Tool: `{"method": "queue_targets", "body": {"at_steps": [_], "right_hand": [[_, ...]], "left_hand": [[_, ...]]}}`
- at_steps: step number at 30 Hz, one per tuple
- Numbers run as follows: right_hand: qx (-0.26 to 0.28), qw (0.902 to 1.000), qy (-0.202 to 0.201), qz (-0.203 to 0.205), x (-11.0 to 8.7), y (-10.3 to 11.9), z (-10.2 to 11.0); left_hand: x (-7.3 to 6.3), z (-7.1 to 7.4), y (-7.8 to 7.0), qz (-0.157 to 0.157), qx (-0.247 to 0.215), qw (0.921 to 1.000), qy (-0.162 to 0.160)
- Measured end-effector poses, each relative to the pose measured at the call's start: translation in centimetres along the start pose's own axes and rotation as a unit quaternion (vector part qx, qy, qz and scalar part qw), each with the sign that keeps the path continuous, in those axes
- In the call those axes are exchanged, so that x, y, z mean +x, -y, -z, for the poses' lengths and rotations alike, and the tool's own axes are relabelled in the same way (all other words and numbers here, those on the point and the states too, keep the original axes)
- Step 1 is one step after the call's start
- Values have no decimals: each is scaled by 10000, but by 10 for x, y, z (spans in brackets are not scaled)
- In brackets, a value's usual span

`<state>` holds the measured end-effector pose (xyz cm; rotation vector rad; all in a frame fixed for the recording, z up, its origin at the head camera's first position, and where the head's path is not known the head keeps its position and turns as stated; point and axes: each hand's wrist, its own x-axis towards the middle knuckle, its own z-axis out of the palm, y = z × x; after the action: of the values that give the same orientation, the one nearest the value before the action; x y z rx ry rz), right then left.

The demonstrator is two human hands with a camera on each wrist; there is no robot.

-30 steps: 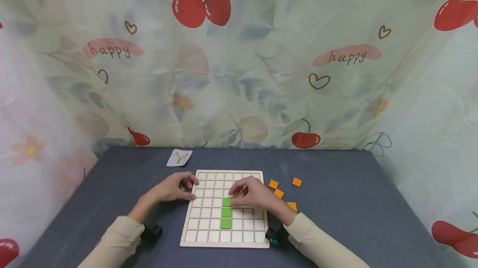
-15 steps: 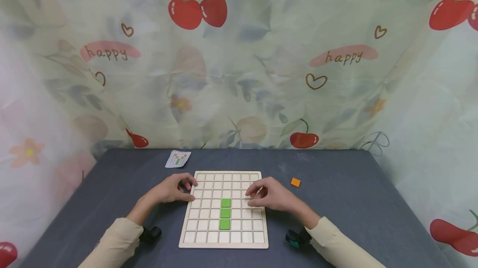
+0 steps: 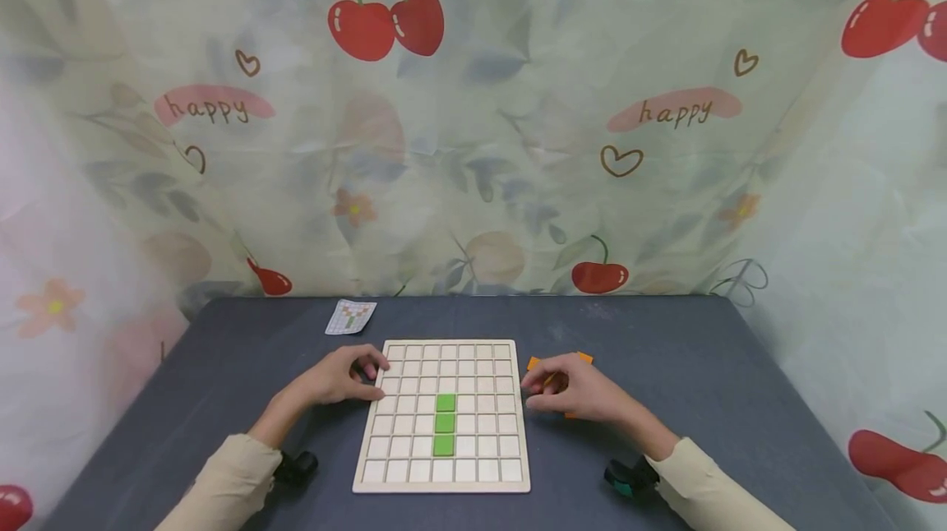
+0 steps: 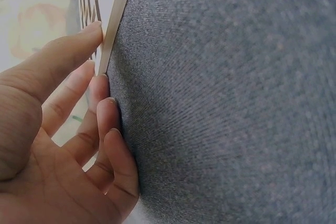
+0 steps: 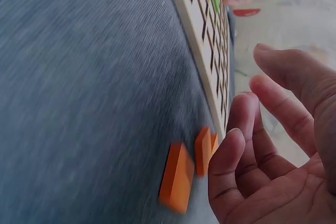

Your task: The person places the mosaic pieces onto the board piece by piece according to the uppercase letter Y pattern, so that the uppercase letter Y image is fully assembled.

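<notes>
A pale wooden grid board [image 3: 441,487] lies on the dark cloth. Three green square tiles [image 3: 444,424] sit in one column of its cells. My left hand [image 3: 342,375] rests at the board's left edge, thumb and fingertips spread along the rim. The left wrist view shows that thumb on the rim [image 4: 118,14], the other fingers loosely bent beside it. Just past the right edge hovers my right hand [image 3: 573,387], over orange square tiles [image 3: 584,357] that it partly hides. In the right wrist view its fingers are apart, holding nothing, with orange tiles [image 5: 177,179] below.
A small printed card [image 3: 351,317] with a coloured grid pattern lies behind the board, at the back left. Patterned curtains [image 3: 473,145] enclose the table [image 3: 666,334] at the back and sides. Black wrist devices [image 3: 296,468] hang below both forearms.
My right hand has moved right, from the topmost green tile across the board to the orange tiles, leaving the green tile in its cell. The left hand keeps its place at the rim.
</notes>
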<state>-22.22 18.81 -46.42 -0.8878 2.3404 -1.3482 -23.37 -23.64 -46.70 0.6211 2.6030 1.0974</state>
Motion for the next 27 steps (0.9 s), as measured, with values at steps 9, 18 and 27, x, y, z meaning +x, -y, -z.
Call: {"method": "queue_targets", "body": {"at_steps": [9,18,27], "right_hand": [[28,9999,-81,75,-22,-12,16],[97,9998,-105,136,-36,-19,24],[-289,9981,-281,-472,-45,-20,28]], "left_hand": [[-1,0,-1,33,39,10000,-38],[-2,1,-2,22,84,10000,-44],[-2,-1,-4,55,83,9999,-66]]}}
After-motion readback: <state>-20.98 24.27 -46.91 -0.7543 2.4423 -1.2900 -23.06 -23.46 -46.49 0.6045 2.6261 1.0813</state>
